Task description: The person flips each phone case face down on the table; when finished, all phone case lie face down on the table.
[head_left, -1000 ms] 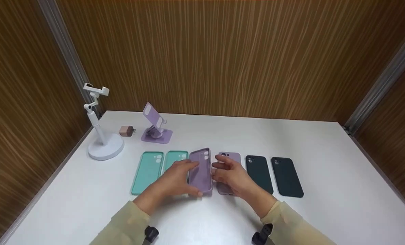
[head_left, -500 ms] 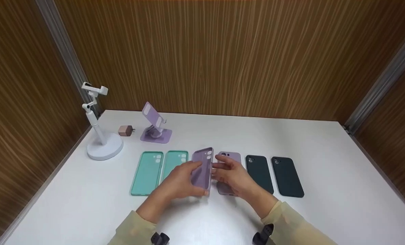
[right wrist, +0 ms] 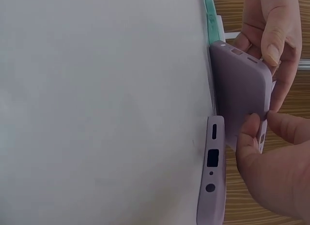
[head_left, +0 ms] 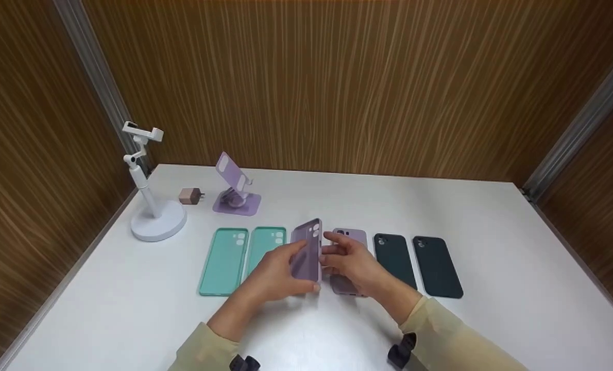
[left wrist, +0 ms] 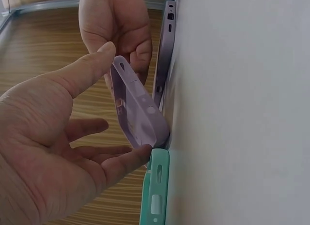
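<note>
In the head view a purple phone case (head_left: 302, 263) stands tilted, its right long edge raised and its hollow inside facing left. My left hand (head_left: 274, 273) holds it, thumb at its near end. The left wrist view shows a finger of that hand at the case's (left wrist: 147, 111) lower corner, touching the table side. From the right, my right hand (head_left: 358, 265) pinches the raised edge between thumb and forefinger, plainest in the right wrist view, where the case's back (right wrist: 237, 84) shows. Partly under the right hand lies a second purple phone case (head_left: 357, 236), back up.
Two teal cases (head_left: 221, 265) lie hollow side up at the left. Two dark cases (head_left: 437, 268) lie back up at the right. Behind stand a white phone stand (head_left: 158, 221), a pink-brown charger plug (head_left: 189, 196) and a purple phone holder (head_left: 237, 205). Wood-grain panels (head_left: 306, 87) enclose the table.
The held purple case has tipped up more steeply, its left edge swinging right. My left hand has shifted right with it. My right hand has stayed nearly in place.
</note>
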The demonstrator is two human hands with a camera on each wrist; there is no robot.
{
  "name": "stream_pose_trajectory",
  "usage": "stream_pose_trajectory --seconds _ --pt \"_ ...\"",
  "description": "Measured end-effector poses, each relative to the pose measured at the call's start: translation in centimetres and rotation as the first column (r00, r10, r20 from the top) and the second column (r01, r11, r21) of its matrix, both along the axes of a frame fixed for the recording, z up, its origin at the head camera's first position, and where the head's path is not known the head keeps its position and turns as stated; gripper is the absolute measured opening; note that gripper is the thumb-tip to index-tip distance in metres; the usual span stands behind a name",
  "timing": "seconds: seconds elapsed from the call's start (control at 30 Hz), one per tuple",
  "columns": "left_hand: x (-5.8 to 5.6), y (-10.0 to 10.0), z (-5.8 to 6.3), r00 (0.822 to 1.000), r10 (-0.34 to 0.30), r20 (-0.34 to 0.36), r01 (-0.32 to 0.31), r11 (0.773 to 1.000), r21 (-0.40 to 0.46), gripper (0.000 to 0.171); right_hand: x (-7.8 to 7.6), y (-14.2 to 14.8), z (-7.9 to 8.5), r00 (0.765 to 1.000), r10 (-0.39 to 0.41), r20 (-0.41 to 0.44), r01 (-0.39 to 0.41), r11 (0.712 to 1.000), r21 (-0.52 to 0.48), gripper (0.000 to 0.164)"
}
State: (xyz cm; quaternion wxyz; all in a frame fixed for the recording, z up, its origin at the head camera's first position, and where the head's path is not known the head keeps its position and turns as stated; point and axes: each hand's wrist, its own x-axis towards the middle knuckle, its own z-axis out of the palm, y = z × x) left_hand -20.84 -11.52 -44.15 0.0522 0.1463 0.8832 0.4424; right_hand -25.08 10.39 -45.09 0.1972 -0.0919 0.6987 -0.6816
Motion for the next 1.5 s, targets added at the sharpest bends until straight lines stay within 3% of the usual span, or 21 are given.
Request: stream_pose_trajectory --seconds 0.17,0.4,0.9,1.07,1.3,1.5 --pt "-0.1 0.0 -0.2 0.999 -0.004 0.037 0.000 0.994 0.113 0.102 -0.3 0.1 0.7 0.999 0.038 0.009 -0.038 0.998 0.049 0.071" --pt "-0.1 -0.1 -0.7 0.992 -0.027 0.127 -0.006 0.967 0.253 0.103 -0.8 0.2 1.5 0.996 0.086 0.009 -0.086 0.989 0.124 0.071" --pt "-0.6 -0.5 -1.5 0.977 -0.184 0.112 0.117 0.889 0.442 0.094 -0.5 -0.4 1.1 0.988 0.155 0.004 -0.154 0.984 0.093 0.064" --pt "-0.8 -0.5 -1.4 0.980 -0.128 0.150 0.039 0.870 0.491 0.083 -0.5 -0.5 0.7 0.985 0.170 0.008 -0.170 0.984 0.058 0.060" --pt "-1.0 -0.2 -1.7 0.979 0.016 0.205 -0.120 0.853 0.508 0.064 -0.6 -0.9 0.3 0.986 0.169 -0.006 -0.168 0.982 0.089 0.056" --pt "-1.3 -0.1 -1.8 0.976 0.065 0.208 -0.169 0.827 0.536 0.052 -0.5 -1.1 0.3 0.986 0.167 -0.017 -0.163 0.979 0.120 0.055"
